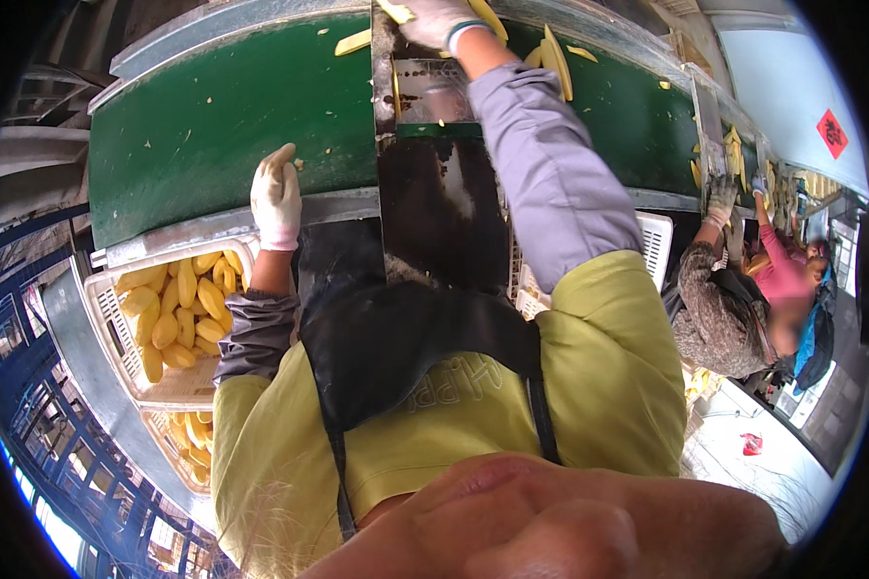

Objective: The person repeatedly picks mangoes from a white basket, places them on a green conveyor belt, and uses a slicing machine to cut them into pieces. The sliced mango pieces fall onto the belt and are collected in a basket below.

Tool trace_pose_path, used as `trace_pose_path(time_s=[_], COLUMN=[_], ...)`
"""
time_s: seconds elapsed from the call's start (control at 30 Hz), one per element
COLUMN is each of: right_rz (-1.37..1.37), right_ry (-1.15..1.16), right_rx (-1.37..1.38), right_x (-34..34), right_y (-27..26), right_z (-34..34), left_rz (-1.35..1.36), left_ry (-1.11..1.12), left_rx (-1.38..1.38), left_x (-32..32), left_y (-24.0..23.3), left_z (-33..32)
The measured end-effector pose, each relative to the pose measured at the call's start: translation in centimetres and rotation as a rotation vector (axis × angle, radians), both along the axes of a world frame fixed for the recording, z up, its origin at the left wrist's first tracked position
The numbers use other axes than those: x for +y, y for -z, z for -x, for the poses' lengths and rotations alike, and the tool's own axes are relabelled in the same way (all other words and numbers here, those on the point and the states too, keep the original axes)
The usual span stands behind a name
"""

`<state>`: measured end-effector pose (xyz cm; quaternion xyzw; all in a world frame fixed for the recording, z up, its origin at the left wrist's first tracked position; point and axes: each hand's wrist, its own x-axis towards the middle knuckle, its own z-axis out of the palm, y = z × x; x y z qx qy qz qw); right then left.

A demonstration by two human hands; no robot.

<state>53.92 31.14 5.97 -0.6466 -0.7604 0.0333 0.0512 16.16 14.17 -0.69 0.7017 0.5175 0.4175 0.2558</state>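
My left hand (276,199), in a pale work glove, hangs over the near metal edge of a green conveyor belt (239,123). Nothing is in it, and its fingers are loosely extended. My right hand (434,22), also gloved, is blurred at the top of the view, above a stained stand (434,181) that crosses the belt. Its fingertips meet a yellow slice (397,10), cut off by the frame; whether they grip it is unclear. More yellow slices (552,61) lie right of that hand, and one strip (353,43) lies left of the stand.
At left, a white plastic crate (108,304) holds peeled yellow fruit (185,282), mango-like in shape. A second crate (166,441) with similar pieces sits below it. Another crate (653,239) is partly hidden by my right arm. Co-workers (724,311) work along the belt at right.
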Motion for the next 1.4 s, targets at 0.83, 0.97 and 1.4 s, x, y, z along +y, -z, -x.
trace_pose_path(time_s=[0.83,0.97,1.4], right_rz=[0.146,0.240,1.194], right_ry=[0.147,-0.146,-0.089], right_rx=[0.141,0.358,1.952], right_x=[15.6,16.6,-18.7], right_y=[-0.1,1.5,-0.1], right_z=[16.4,18.1,6.9], left_rz=[-0.163,-0.139,0.014], left_ry=[0.075,0.088,-0.959], left_rx=[0.021,0.006,-0.333], left_x=[-0.9,-1.0,-3.3], left_y=[-1.7,-2.1,4.5], left_z=[-0.4,-0.2,23.5])
